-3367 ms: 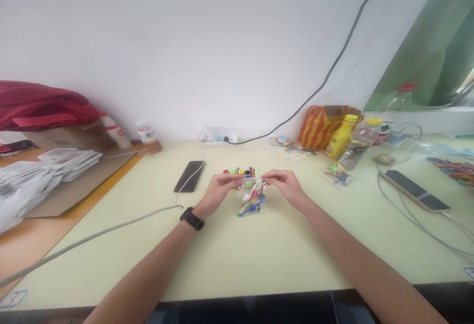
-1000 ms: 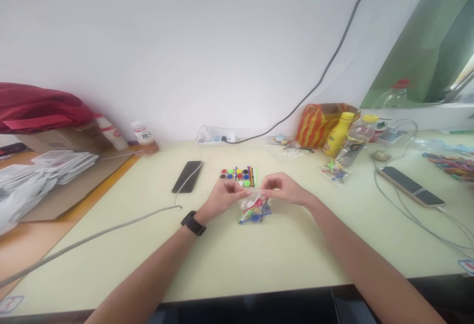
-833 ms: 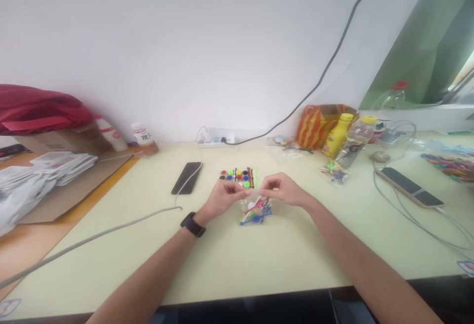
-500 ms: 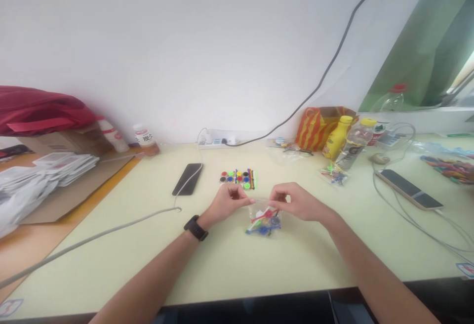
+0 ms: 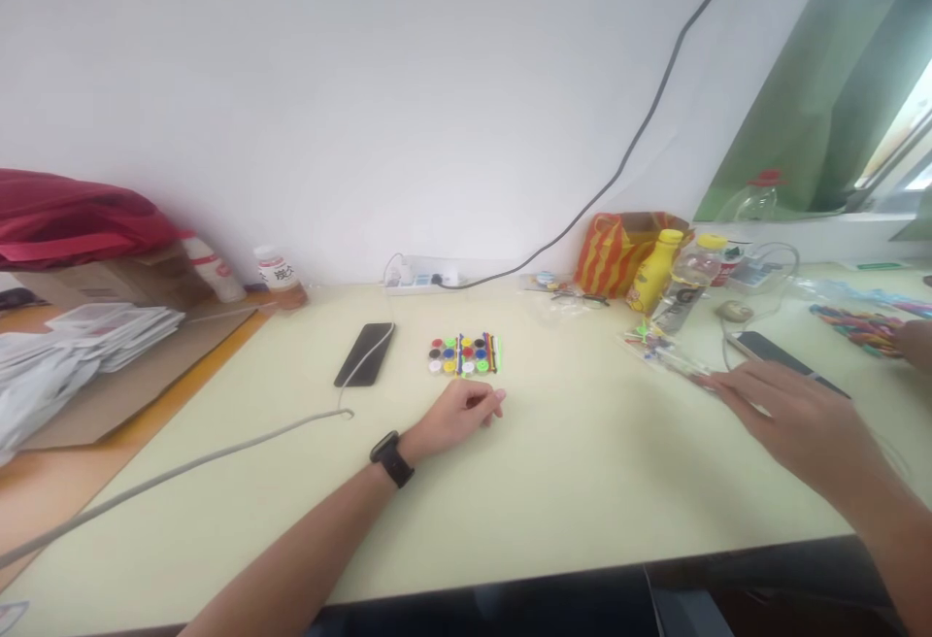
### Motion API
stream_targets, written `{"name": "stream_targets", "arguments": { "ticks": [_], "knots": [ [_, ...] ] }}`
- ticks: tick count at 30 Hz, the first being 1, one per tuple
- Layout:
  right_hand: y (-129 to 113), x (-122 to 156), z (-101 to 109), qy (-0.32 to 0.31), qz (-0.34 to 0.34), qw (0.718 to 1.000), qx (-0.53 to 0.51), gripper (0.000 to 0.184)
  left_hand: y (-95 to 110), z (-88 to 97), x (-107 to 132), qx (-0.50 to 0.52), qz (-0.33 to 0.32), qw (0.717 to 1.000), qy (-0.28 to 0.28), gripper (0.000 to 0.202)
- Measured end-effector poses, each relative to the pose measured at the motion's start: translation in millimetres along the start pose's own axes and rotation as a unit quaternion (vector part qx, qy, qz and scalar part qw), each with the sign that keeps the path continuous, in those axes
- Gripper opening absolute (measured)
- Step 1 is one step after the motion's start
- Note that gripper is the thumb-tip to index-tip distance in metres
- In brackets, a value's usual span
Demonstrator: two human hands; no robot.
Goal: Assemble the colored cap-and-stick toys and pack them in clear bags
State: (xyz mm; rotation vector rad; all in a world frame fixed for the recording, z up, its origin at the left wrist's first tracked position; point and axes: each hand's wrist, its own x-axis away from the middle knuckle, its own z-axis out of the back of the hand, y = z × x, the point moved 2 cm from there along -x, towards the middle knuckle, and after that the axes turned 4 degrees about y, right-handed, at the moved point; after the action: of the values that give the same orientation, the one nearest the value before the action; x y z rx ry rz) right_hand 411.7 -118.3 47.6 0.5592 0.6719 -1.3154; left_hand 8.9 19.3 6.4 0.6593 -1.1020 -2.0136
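Observation:
My left hand (image 5: 458, 414) rests on the table with its fingers curled together and nothing visible in them. Just beyond it lie rows of small coloured round pieces (image 5: 467, 353) and several thin coloured sticks (image 5: 493, 352). At the right, my right hand (image 5: 790, 419) reaches out with its fingertips closed on the edge of a clear plastic bag (image 5: 688, 365), which is blurred. Beside that bag is another small clear bag of colourful parts (image 5: 644, 334); the two overlap, so I cannot tell exactly where one ends.
A black phone (image 5: 365, 353) with a cable lies left of the pieces. Yellow-topped bottles (image 5: 655, 271) and a striped bag (image 5: 608, 253) stand at the back right. Another phone (image 5: 790, 362) lies beyond my right hand. Another person's hand (image 5: 917, 341) touches a colourful bundle (image 5: 859, 326).
My right hand has carried the clear bag from the table's middle to the right. The left hand has let go of it and sits slightly lower. Another person's hand has appeared at far right.

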Motion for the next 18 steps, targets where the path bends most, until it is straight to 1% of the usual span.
{"name": "stream_targets", "arguments": {
  "ticks": [2, 3, 5, 7, 10, 15, 17, 18],
  "knots": [
    [16.0, 18.7, -7.5, -0.043, 0.077, 0.993, 0.075, 0.026, 0.1, -0.5, -0.3, -0.012, 0.002, 1.000, -0.006, 0.053],
    [23.4, 28.8, -14.3, -0.057, 0.101, 0.989, 0.091, 0.027, 0.1, -0.7, -0.4, -0.018, 0.002, 1.000, -0.007, 0.053],
    [35.7, 48.2, -32.2, -0.080, 0.125, 0.984, 0.096, 0.027, 0.1, -1.1, -0.5, -0.027, 0.004, 1.000, -0.009, 0.055],
    [44.5, 62.8, -50.9, -0.085, 0.121, 0.986, 0.082, 0.025, -0.1, -1.2, -0.6, -0.030, 0.003, 1.000, -0.010, 0.055],
    [53.1, 70.7, -70.2, -0.040, 0.079, 0.995, 0.056, 0.021, -1.1, -1.1, -0.7, -0.030, 0.002, 0.999, -0.012, 0.055],
    [63.2, 60.7, -85.0, -0.018, 0.054, 0.998, 0.016, 0.021, -3.1, -1.1, -0.9, -0.035, 0.002, 0.999, -0.014, 0.055],
    [66.4, 54.9, -90.5, -0.015, 0.036, 0.999, 0.023, 0.026, -2.8, -1.2, -0.8, -0.035, 0.002, 0.999, -0.017, 0.055],
    [67.2, 52.1, -93.9, -0.019, 0.027, 0.999, 0.029, 0.032, -2.6, -1.3, -0.7, -0.035, 0.002, 0.999, -0.018, 0.055]
  ]
}}
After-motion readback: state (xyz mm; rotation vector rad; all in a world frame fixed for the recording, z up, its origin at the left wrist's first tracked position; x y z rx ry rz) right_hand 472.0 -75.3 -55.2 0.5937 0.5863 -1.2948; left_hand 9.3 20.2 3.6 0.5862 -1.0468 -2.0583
